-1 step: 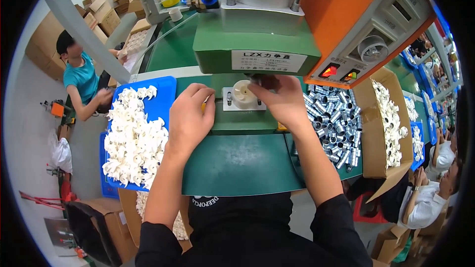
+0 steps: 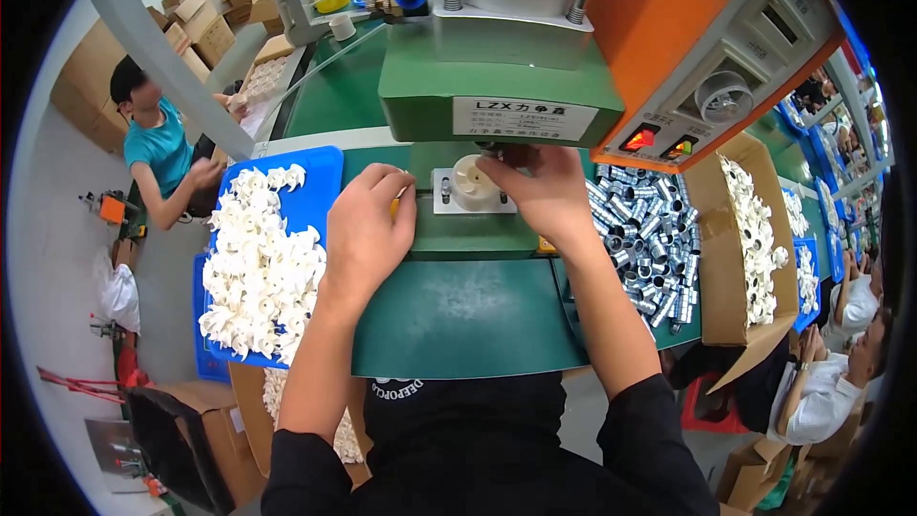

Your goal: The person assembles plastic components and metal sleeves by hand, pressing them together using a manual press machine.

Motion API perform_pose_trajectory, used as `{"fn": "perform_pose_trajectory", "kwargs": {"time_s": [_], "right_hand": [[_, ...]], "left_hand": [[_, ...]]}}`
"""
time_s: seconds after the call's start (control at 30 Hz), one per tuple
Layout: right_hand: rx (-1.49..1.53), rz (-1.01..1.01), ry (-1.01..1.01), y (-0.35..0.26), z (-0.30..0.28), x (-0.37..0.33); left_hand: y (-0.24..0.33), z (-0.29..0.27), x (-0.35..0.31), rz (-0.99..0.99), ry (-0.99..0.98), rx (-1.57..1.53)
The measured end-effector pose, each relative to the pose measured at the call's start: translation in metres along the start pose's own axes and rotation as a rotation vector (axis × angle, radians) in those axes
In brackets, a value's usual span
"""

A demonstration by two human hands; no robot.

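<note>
A round cream-white plastic part (image 2: pixel 472 182) sits on a small metal fixture plate (image 2: pixel 475 206) below the green press head (image 2: pixel 501 100). My right hand (image 2: pixel 546 193) reaches in from the right, its fingers closed at the part's edge and just under the press head. A dark bit shows by those fingertips, but what they grip is hidden. To the left of the fixture, my left hand (image 2: pixel 368 222) is curled, with thumb and forefinger tips close together. Something yellow (image 2: pixel 394 208) shows in the gap; whether the hand holds anything I cannot make out.
A blue tray (image 2: pixel 320 193) of white bladed plastic pieces (image 2: pixel 263 268) lies left. Metal tubes (image 2: pixel 650 239) are heaped right, beside a cardboard box (image 2: pixel 721 268) of white pieces. An orange control box (image 2: pixel 659 48) overhangs the right. A person in teal (image 2: pixel 158 153) works at far left.
The whole picture has shifted very slightly. The person at the left has raised a hand a little. My hands keep their places at the fixture.
</note>
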State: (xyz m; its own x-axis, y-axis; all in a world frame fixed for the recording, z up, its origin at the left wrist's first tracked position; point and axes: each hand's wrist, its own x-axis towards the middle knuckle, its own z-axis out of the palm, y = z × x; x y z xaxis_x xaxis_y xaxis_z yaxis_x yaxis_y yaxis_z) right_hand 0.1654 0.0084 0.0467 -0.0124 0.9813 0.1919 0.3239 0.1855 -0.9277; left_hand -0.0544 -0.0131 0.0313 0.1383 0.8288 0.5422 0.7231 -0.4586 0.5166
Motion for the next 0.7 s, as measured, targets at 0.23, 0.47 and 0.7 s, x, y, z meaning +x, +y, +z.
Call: {"fn": "perform_pose_trajectory", "kwargs": {"time_s": [0.23,0.47,0.7], "right_hand": [[0.011,-0.108,0.110,-0.007,0.008,-0.003],[-0.350,-0.620,-0.011,0.034,-0.003,-0.080],[-0.546,-0.538,-0.223,0.055,-0.010,-0.128]], "left_hand": [[-0.004,-0.019,-0.023,0.004,-0.034,0.216],[-0.003,-0.025,-0.046,0.055,-0.025,0.247],[-0.006,-0.021,-0.039,0.073,-0.027,0.206]]}}
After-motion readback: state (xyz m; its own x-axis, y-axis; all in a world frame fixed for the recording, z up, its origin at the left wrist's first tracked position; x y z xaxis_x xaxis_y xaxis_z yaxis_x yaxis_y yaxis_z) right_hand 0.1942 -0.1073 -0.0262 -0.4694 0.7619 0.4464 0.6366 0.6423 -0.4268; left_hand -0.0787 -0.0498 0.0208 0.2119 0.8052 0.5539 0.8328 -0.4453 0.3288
